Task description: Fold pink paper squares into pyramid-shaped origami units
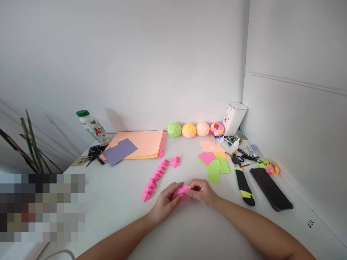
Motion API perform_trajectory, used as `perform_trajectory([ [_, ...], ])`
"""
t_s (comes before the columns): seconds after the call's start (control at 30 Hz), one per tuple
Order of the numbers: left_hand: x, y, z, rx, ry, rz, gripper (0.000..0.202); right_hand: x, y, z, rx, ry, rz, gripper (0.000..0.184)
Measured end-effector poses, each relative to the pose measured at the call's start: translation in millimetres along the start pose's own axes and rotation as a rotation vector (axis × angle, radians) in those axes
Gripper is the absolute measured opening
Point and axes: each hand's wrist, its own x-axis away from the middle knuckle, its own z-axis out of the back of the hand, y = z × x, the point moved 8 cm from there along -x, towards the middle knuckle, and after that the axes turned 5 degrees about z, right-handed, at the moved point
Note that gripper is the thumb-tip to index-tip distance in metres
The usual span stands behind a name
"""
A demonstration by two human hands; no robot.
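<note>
Between both hands is a folded piece of pink paper (181,191), above the white table near its middle. My left hand (168,198) grips its left side, thumb in front and fingers behind. At the right end, my right hand (202,191) pinches the paper between thumb and curled fingers. A slanting row of folded pink paper units (155,177) stands beyond my left hand. Two more pink units (175,161) sit together just right of the row's far end. Loose green paper sheets (214,169) lie beyond my right hand, with a pink sheet (206,158) and orange ones.
Along the wall sit paper balls: green (174,130), orange (189,130), peach (202,129) and multicoloured (217,129). A utility knife (244,186) and a phone (271,189) lie right. Large paper sheets (141,142), a purple card (120,151) and a white bottle (93,126) are left.
</note>
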Motion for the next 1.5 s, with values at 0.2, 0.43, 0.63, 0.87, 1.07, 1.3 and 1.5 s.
perform_trajectory([
  [0.2,0.6,4.1,0.6,-0.105,0.034,-0.017,0.026,0.3,-2.4,1.1,-0.019,0.014,0.040,0.032],
  [0.43,1.4,15.1,-1.5,-0.172,-0.004,-0.026,0.025,1.3,-1.3,2.3,-0.071,0.026,0.014,0.028],
  [0.63,1.3,15.2,-3.6,-0.197,-0.046,-0.023,0.022,0.1,2.3,0.7,-0.132,0.015,-0.023,0.028],
  [0.87,0.1,13.9,-4.7,-0.210,-0.056,0.001,0.024,-0.5,-4.1,1.7,-0.084,0.021,0.027,0.020],
  [1.07,1.6,13.9,-4.5,-0.229,-0.049,0.007,0.025,0.4,-7.0,1.0,-0.099,0.017,0.057,0.014],
  [1.3,0.2,13.3,-5.3,-0.225,-0.045,0.016,0.027,-1.0,-5.0,2.4,-0.117,0.031,0.039,0.015],
  [1.5,0.6,12.7,-5.0,-0.228,-0.045,0.014,0.024,-1.2,0.7,2.9,-0.150,0.012,-0.022,0.017],
])
